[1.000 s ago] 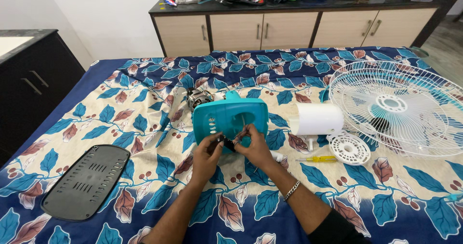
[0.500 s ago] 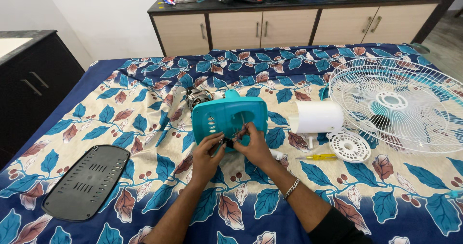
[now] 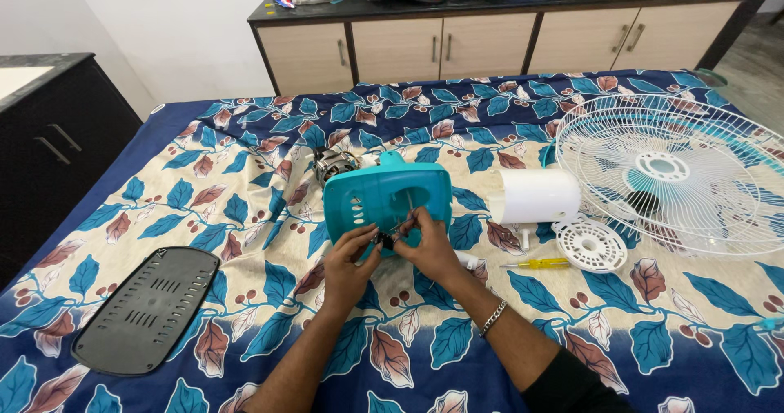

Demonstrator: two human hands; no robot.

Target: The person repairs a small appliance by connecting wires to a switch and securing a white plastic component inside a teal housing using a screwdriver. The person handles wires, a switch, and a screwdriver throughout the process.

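Hands meet at the lower edge of the teal fan housing [image 3: 384, 196], which lies face-up at the centre of the leaf-print bedsheet [image 3: 245, 168]. Left hand [image 3: 349, 258] and right hand [image 3: 428, 245] both pinch a small dark part [image 3: 382, 238] against the housing's lower rim; what the part is cannot be told. Motor [image 3: 333, 163] sits at 11 o'clock from the housing, touching it. White cylinder [image 3: 539, 196] lies at 3 o'clock, white fan grille [image 3: 678, 172] beyond it. Yellow screwdriver [image 3: 539, 263] lies at 4 o'clock. Black vented cover [image 3: 149, 308] rests at 8 o'clock, well apart.
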